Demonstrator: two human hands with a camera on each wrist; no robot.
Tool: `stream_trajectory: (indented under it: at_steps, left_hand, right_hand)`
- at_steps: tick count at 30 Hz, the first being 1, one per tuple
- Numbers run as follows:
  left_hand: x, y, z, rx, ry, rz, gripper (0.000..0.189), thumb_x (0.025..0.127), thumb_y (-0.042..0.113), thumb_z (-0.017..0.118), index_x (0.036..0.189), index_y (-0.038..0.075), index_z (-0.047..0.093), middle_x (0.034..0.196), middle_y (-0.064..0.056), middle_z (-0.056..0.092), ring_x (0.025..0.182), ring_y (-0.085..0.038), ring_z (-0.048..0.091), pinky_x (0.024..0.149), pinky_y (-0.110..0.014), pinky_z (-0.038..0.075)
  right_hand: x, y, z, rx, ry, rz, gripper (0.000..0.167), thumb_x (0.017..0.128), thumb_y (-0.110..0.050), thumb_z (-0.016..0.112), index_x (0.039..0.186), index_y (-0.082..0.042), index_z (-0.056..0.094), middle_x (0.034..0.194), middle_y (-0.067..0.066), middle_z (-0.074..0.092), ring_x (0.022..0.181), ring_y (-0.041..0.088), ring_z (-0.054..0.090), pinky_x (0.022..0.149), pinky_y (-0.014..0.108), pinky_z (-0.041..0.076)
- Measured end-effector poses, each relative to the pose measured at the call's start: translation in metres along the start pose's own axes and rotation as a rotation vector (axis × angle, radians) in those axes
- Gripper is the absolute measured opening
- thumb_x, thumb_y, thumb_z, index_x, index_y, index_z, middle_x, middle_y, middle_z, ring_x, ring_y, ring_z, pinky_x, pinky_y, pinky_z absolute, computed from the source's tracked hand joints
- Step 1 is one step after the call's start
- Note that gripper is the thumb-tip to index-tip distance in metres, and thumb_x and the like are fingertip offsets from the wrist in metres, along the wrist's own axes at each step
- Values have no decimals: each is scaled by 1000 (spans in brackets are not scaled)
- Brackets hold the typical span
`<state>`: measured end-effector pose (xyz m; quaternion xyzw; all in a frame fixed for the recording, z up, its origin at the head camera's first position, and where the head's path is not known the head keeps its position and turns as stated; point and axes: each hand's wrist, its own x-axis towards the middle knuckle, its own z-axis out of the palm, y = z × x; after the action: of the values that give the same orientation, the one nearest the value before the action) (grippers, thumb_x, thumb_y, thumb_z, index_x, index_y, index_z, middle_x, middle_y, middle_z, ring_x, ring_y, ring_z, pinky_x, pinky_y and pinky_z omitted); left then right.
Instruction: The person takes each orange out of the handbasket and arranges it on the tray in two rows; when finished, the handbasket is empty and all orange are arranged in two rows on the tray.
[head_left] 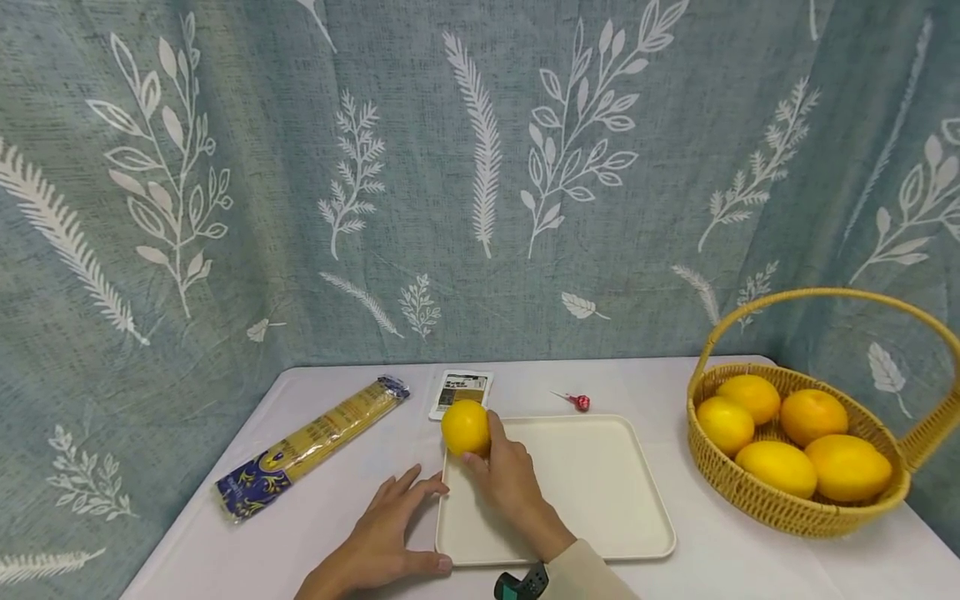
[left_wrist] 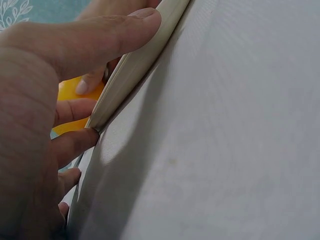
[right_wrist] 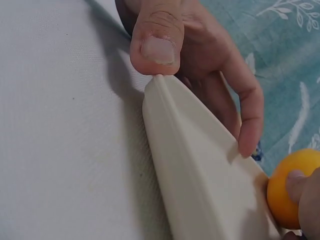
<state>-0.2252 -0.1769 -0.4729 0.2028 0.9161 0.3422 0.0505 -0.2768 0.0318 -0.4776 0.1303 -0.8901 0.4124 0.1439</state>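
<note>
A round orange (head_left: 465,428) is held between the thumb and fingers of my right hand (head_left: 513,487), over the far left corner of the cream tray (head_left: 585,492). In the right wrist view the same orange (right_wrist: 292,187) appears at the right edge, beyond the tray's rim, with a thumb on it. My left hand (head_left: 382,529) lies along the tray's left side, fingers spread. Its thumb (right_wrist: 157,47) touches the near left corner of the tray (right_wrist: 200,150), and the index fingertip meets the left rim. In the left wrist view, its fingers reach along the tray's edge (left_wrist: 132,70).
A long pack of spaghetti (head_left: 315,450) lies at the left. Behind the tray are a small white packet with a dark label (head_left: 461,392) and a red-wrapped lollipop (head_left: 579,402). At the right stands a tall-handled wicker basket (head_left: 750,496) with several yellow and orange fruits. A patterned curtain (head_left: 420,208) hangs behind.
</note>
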Motion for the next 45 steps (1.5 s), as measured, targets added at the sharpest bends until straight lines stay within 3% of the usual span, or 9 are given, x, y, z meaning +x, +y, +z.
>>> stream_trajectory:
  at_steps: [3, 7, 14, 18, 22, 26, 32, 39, 45]
  left_hand:
    - [1, 1, -1, 3, 3, -7, 85, 65, 64, 86, 135, 27, 56, 160, -28, 31, 146, -60, 18, 116, -76, 11]
    - [3, 2, -2, 5, 7, -11, 85, 64, 62, 87, 135, 27, 56, 160, -27, 32, 146, -61, 18, 115, -77, 12]
    - [1, 2, -1, 20, 0, -10, 86, 63, 61, 88, 136, 28, 56, 160, -25, 34, 142, -66, 19, 108, -82, 18]
    - [-2, 0, -1, 20, -9, -21, 86, 64, 62, 87, 137, 29, 55, 160, -26, 32, 141, -67, 17, 107, -84, 19]
    - [-2, 1, -1, 16, -15, -39, 86, 64, 62, 87, 137, 31, 54, 161, -25, 30, 142, -66, 16, 107, -83, 18]
    - [-2, 2, -2, 16, -14, -37, 87, 64, 62, 87, 138, 31, 54, 162, -24, 31, 143, -65, 16, 109, -83, 17]
    - [0, 2, 0, 22, -12, -34, 89, 64, 65, 86, 139, 31, 53, 162, -25, 30, 143, -65, 17, 109, -82, 18]
    - [0, 2, 1, 17, -19, -42, 89, 63, 64, 87, 138, 32, 53, 162, -25, 29, 144, -65, 15, 111, -81, 16]
    - [0, 3, 1, 12, -25, -71, 87, 62, 63, 88, 137, 34, 53, 163, -24, 27, 145, -64, 13, 111, -81, 15]
  right_hand:
    - [0, -1, 0, -25, 9, 56, 65, 93, -30, 75, 142, 2, 47, 113, 21, 71, 97, 36, 67, 89, 55, 56]
    - [3, -2, -3, -24, -15, 89, 67, 93, -34, 74, 140, 4, 48, 111, 20, 70, 98, 36, 65, 90, 55, 55]
    - [0, -1, -24, 46, -63, 153, 77, 92, -40, 74, 148, 3, 41, 133, 26, 62, 118, 46, 61, 99, 62, 51]
    - [-3, 0, -47, 129, -47, 182, 74, 94, -36, 74, 148, 1, 41, 135, 29, 60, 116, 45, 64, 98, 59, 53]
    - [-3, -2, -76, 165, 17, 189, 61, 94, -31, 72, 143, -2, 48, 125, 26, 68, 102, 40, 72, 90, 55, 59]
    - [-2, -5, -105, 127, 91, 158, 44, 94, -27, 73, 131, -6, 61, 108, 16, 75, 88, 30, 73, 79, 48, 61]
    - [-1, 5, -153, 27, 212, 109, 21, 93, -19, 74, 109, -6, 73, 92, 6, 77, 92, 26, 71, 75, 40, 58]
    - [-5, 31, -206, -76, 326, 255, 27, 99, -27, 65, 112, -4, 71, 100, 16, 75, 90, 30, 65, 76, 38, 49]
    - [-12, 53, -237, -108, 389, 359, 33, 101, -29, 60, 114, 0, 69, 106, 23, 72, 109, 40, 56, 94, 54, 42]
